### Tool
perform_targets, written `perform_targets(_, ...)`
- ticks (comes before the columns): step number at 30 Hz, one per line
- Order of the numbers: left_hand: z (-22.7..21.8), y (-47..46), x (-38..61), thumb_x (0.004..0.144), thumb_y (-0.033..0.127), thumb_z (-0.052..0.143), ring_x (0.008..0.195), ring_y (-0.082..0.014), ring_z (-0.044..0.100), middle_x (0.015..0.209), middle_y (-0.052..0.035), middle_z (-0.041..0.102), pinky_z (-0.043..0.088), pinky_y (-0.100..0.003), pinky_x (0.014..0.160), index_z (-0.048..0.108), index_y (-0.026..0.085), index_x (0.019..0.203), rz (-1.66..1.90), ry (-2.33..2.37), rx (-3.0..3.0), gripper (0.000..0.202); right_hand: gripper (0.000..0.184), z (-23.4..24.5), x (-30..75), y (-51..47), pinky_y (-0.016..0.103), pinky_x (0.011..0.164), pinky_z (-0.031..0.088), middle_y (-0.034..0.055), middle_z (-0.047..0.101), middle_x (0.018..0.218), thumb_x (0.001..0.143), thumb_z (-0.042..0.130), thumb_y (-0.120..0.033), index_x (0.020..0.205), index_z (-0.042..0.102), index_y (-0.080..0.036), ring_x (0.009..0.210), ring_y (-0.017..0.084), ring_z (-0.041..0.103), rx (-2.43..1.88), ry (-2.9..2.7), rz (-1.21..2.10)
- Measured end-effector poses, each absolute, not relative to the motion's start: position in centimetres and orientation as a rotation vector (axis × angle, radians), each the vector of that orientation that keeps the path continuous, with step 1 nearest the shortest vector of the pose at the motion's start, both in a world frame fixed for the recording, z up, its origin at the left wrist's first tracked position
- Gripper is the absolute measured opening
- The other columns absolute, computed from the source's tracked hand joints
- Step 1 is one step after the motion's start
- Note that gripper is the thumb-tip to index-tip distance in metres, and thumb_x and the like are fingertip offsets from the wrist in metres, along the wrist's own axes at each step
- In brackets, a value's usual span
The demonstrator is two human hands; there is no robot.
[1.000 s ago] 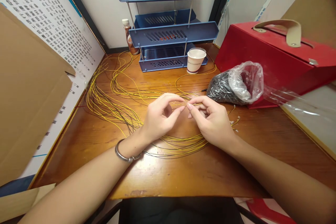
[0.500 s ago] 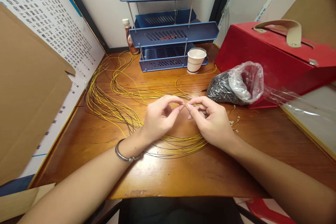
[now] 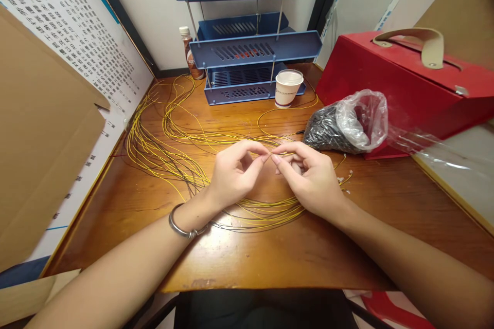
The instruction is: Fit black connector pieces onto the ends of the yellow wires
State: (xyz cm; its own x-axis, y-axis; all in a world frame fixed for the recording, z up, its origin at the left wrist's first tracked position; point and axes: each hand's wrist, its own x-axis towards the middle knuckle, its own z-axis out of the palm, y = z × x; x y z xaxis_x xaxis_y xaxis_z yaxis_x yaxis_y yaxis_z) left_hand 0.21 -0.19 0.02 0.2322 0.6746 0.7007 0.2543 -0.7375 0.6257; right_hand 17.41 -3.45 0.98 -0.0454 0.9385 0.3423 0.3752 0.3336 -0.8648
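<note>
The person's left hand (image 3: 235,175) and right hand (image 3: 309,177) met over the middle of the wooden desk (image 3: 270,257), fingertips almost touching. Each hand was closed to a fine pinch, thumb against forefinger, the other fingers curled loosely. Between the two pinches ran a thin yellow wire (image 3: 283,153), held just above the desk; whether a small fitting sat at its end was too small to tell.

The rest of the yellow wires (image 3: 165,154) lay in loose loops on the desk, spreading to the left and far side and passing under both hands. Just right of the right hand lay a clear plastic bag of small dark parts (image 3: 343,123), against a red box (image 3: 405,87). On the far side stood a paper cup (image 3: 287,88), a blue tray rack (image 3: 254,56) and a small bottle (image 3: 188,51).

To do such fine work well, the pinches would best stay close together, so that the short free length of wire stayed stiff and straight. Resting the wrists on the desk would likely steady the tips. A light grip seemed wise, since a hard squeeze could kink so thin a strand, and the loops below could snag if lifted.
</note>
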Motion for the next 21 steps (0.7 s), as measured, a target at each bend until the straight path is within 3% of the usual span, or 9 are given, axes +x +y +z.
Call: perform_targets(21, 0.09, -0.3, 0.09, 0.09, 0.01, 0.061, 0.06, -0.0073, 0.054, 0.081, -0.0014, 0.069, 0.045, -0.021, 0.056, 0.066, 0.015, 0.094, 1.436, 0.818, 2.165, 0.008, 0.012, 1.09, 17.28, -3.5, 0.023, 0.044, 0.028, -0.0022, 0.061, 0.062, 0.092, 0.062, -0.026, 0.09, 0.068, -0.016, 0.043, 0.006, 0.034, -1.196, -1.653, 0.702)
